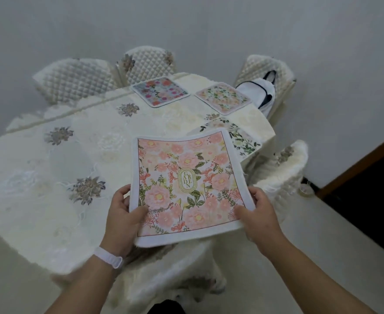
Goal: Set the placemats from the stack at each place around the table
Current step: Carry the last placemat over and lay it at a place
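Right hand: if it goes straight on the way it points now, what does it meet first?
The right hand grips the pink placemat by its right edge and points forward-left over the cloth-covered table. With the mat travelling along, the table is probably first; the hand's height above it is unclear.

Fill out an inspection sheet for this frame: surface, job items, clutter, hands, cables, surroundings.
Surface: table covered by a white embroidered cloth.
Job's things: pink GARDEN placemat held above the near edge; bright placemat and pale placemat laid at the far side; green-leaf placemat at the right, partly hidden by the held one. No stack in view.
Clutter: white bag with dark straps on the far right chair.
Hands: left hand and right hand each grip a near corner of the pink mat; white wristband on the left wrist.
Cables: nothing seen.
Surroundings: quilted chairs, plain wall.
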